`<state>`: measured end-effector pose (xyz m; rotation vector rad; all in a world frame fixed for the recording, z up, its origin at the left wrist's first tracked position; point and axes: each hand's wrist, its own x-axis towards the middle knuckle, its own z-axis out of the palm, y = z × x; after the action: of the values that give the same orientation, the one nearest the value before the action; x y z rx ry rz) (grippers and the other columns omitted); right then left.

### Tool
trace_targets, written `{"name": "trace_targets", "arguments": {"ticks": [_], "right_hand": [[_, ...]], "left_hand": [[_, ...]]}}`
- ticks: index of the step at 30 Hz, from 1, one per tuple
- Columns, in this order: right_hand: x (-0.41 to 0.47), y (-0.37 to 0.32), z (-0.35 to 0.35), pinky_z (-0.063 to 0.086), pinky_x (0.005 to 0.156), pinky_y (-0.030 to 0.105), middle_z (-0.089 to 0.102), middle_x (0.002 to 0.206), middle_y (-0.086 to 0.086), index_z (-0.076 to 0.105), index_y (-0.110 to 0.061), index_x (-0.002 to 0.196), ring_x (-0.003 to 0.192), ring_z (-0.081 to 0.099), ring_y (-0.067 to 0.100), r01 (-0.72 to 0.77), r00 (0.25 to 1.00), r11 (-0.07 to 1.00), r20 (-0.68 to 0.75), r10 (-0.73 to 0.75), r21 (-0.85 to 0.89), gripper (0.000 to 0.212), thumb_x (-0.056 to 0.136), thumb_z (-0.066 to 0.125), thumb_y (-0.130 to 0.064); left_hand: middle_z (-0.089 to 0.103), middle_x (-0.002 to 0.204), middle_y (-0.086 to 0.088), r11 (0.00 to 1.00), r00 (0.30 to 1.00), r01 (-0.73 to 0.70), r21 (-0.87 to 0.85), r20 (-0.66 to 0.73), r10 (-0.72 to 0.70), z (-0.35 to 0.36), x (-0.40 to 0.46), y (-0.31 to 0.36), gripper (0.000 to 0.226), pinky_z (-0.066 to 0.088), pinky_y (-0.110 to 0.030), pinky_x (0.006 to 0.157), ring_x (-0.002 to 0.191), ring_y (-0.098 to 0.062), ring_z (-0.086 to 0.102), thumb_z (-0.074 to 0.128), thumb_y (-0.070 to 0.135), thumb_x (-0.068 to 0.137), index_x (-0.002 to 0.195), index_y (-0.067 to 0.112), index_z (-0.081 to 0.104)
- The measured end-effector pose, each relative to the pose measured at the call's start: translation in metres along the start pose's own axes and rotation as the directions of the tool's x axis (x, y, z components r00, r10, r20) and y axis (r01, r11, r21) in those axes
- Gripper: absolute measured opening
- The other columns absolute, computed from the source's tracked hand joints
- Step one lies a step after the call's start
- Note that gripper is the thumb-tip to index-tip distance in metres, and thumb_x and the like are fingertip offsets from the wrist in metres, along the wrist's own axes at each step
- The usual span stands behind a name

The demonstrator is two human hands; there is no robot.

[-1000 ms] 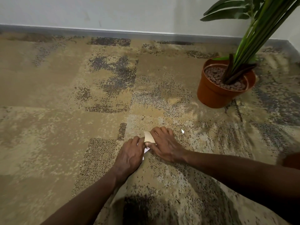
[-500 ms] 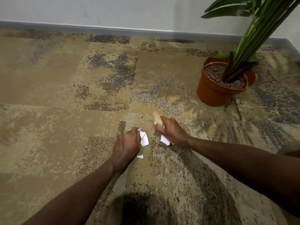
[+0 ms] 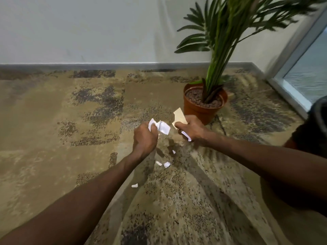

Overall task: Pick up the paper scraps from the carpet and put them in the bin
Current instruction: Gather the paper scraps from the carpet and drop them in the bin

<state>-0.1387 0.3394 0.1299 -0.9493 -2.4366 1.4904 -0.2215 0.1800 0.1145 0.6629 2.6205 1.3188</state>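
Observation:
My left hand [image 3: 145, 138] is lifted above the carpet, closed around crumpled white paper scraps [image 3: 161, 126] that stick out of the fist. My right hand [image 3: 190, 129] is beside it, gripping a beige paper piece [image 3: 179, 115] that points upward, with a white scrap [image 3: 186, 135] showing under the palm. Small white scraps lie on the patterned carpet below the hands: one [image 3: 166, 164] with a smaller bit [image 3: 158, 163] next to it, another [image 3: 174, 151] under the hands, and one [image 3: 134, 185] nearer to me. No bin is clearly visible.
A potted palm in an orange pot [image 3: 203, 106] stands just behind my right hand. The white wall and grey skirting [image 3: 106, 65] run along the back. A glass door frame [image 3: 290, 85] is at the right. A dark object [image 3: 316, 124] sits at the right edge.
Both hands have risen from the carpet with paper in them, and my view has tilted upward. A few small scraps now show on the carpet below.

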Motion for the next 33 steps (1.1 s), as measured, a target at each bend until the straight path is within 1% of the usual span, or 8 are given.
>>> {"name": "trace_targets", "arguments": {"ticks": [5,9,13,19,23,27,30,33], "right_hand": [[-0.026,-0.038,-0.065,0.039,0.050,0.025,0.063,0.062,0.004,0.068,-0.010,0.077,0.052,0.054,0.017,0.058,0.979,0.991,-0.199,-0.033,0.119,0.017,0.088,0.061,-0.021],[-0.054,-0.058,-0.121,0.037,0.051,0.026,0.056,0.059,0.007,0.063,-0.007,0.075,0.048,0.048,0.016,0.088,0.950,0.957,-0.311,0.002,0.276,0.020,0.093,0.058,-0.014],[-0.087,-0.059,-0.180,0.025,0.035,0.015,0.045,0.054,0.006,0.054,-0.009,0.069,0.033,0.038,0.009,0.115,0.903,0.921,-0.426,0.060,0.373,0.020,0.089,0.054,-0.007],[-0.138,-0.031,-0.267,0.026,0.044,0.024,0.046,0.051,0.005,0.054,-0.009,0.060,0.044,0.038,0.013,0.162,0.762,0.946,-0.645,0.062,0.282,0.031,0.089,0.064,-0.015],[-0.167,-0.007,-0.308,0.023,0.049,0.031,0.046,0.066,0.013,0.059,-0.007,0.074,0.051,0.038,0.018,0.004,0.690,0.988,-0.715,0.110,0.156,0.020,0.085,0.062,-0.024],[-0.189,0.019,-0.326,0.026,0.054,0.031,0.048,0.066,0.013,0.055,-0.012,0.063,0.057,0.042,0.020,-0.192,0.652,0.980,-0.739,0.168,0.053,0.024,0.085,0.061,-0.021],[-0.196,0.036,-0.333,0.028,0.050,0.028,0.050,0.060,0.006,0.055,-0.012,0.061,0.051,0.043,0.018,-0.356,0.643,0.932,-0.742,0.191,-0.068,0.024,0.084,0.060,-0.017],[-0.199,0.050,-0.338,0.038,0.056,0.024,0.064,0.075,0.011,0.067,-0.006,0.080,0.064,0.056,0.023,-0.510,0.654,0.845,-0.711,0.258,-0.162,0.018,0.087,0.060,-0.021]], "left_hand": [[0.059,0.072,-0.008,0.975,0.998,-0.029,-0.219,0.048,0.041,0.013,0.009,0.091,0.035,0.033,-0.028,0.055,0.065,-0.023,0.051,0.043,0.026,0.099,0.078,0.004,0.061],[0.067,0.082,-0.010,0.915,0.984,-0.022,-0.403,0.151,0.090,0.033,0.008,0.167,0.036,0.048,-0.033,0.063,0.074,-0.024,0.059,0.043,0.029,0.099,0.086,0.006,0.068],[0.066,0.083,-0.007,0.892,0.959,-0.124,-0.434,0.178,0.220,0.063,-0.008,0.240,0.034,0.043,-0.023,0.054,0.068,-0.019,0.058,0.045,0.027,0.100,0.085,0.008,0.069],[0.069,0.112,-0.019,0.880,0.903,-0.245,-0.406,0.234,0.360,0.112,-0.052,0.331,0.039,0.037,-0.028,0.070,0.101,-0.034,0.063,0.041,0.025,0.100,0.112,0.001,0.069],[0.069,0.110,-0.019,0.873,0.851,-0.328,-0.361,0.288,0.439,0.143,-0.079,0.362,0.033,0.041,-0.032,0.074,0.101,-0.037,0.062,0.042,0.020,0.098,0.106,0.001,0.068],[0.068,0.105,-0.019,0.847,0.756,-0.459,-0.266,0.383,0.530,0.170,-0.095,0.371,0.030,0.039,-0.034,0.067,0.096,-0.038,0.062,0.042,0.023,0.093,0.100,0.004,0.064],[0.065,0.114,-0.020,0.805,0.656,-0.577,-0.139,0.510,0.557,0.182,-0.100,0.375,0.027,0.041,-0.032,0.070,0.102,-0.038,0.062,0.047,0.022,0.091,0.107,0.006,0.063],[0.064,0.116,-0.020,0.748,0.501,-0.657,-0.099,0.684,0.531,0.185,-0.099,0.381,0.031,0.046,-0.030,0.076,0.105,-0.035,0.061,0.046,0.020,0.094,0.114,0.002,0.062]]}}
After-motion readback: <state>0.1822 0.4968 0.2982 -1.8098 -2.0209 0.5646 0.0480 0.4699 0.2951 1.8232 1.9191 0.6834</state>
